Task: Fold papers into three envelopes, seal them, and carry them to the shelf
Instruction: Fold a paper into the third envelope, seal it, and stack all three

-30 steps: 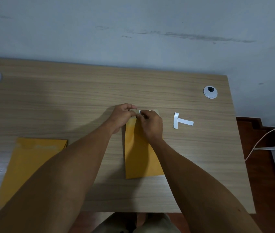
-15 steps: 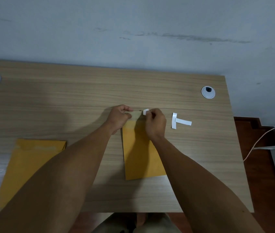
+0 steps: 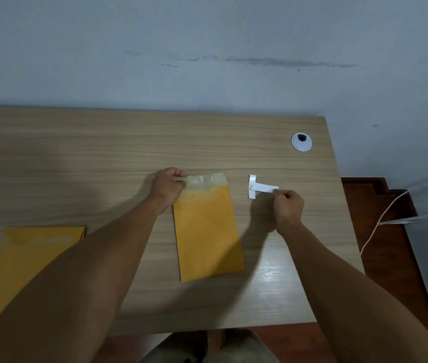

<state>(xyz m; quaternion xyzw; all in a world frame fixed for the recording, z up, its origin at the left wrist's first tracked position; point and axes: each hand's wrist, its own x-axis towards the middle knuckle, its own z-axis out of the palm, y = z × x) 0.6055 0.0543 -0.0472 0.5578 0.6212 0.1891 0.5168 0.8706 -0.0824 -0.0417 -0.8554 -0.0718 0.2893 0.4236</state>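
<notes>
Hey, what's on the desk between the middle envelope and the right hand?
In the head view, only bare desk lies between the middle envelope and the right hand; the white strips sit just above that gap.

There is only one camera. It sits on the person's head, looking forward and down from close above. The wooden desk [image 3: 103, 158] fills the middle of the view. Both arms reach in from the bottom edge. A pale wall [image 3: 207, 48] runs across the top, and some floor [image 3: 380, 247] shows at right.
</notes>
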